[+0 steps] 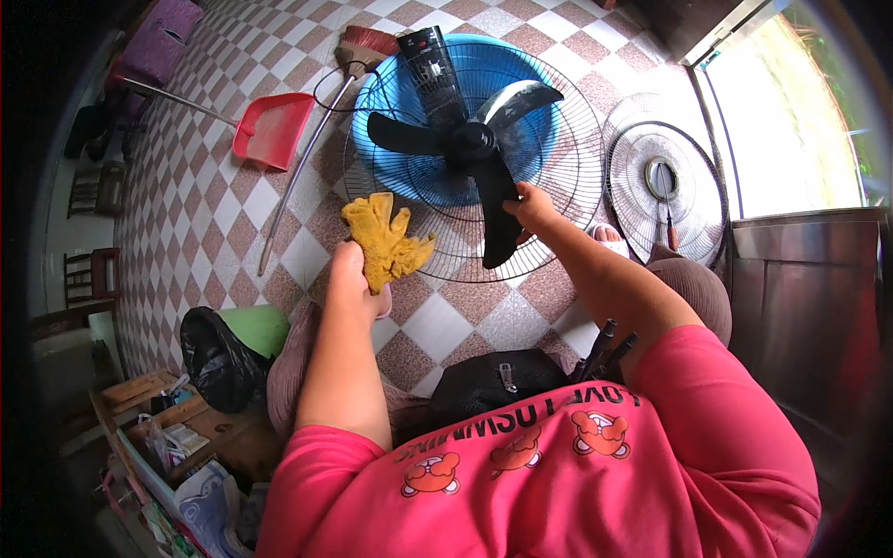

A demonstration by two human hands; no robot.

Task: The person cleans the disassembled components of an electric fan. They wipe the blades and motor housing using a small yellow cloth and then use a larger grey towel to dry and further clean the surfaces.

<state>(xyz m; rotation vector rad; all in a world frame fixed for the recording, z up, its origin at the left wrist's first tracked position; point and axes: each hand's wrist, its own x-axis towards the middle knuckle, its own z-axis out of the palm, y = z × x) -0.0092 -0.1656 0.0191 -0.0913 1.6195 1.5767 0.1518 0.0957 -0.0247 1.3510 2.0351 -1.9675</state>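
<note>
My left hand [351, 262] holds a crumpled yellow cloth [391, 244], which covers most of the fingers. With my right hand [534, 210] I grip the edge of one blade of a black three-bladed fan [499, 216]. Its hub [476, 141] faces up, and a black control panel [427, 63] extends beyond it. A round wire grille [572, 174] sits behind the blades. Under the fan stands a blue plastic basin [520, 52]. The cloth is apart from the blades.
A broom [303, 171] and a red dustpan [272, 132] lie left on the checkered tile floor [439, 324]. Another fan grille [687, 202] with a screwdriver [671, 234] on it is at right. A black-lined green bin [258, 328] and wooden drawer [230, 446] are near left.
</note>
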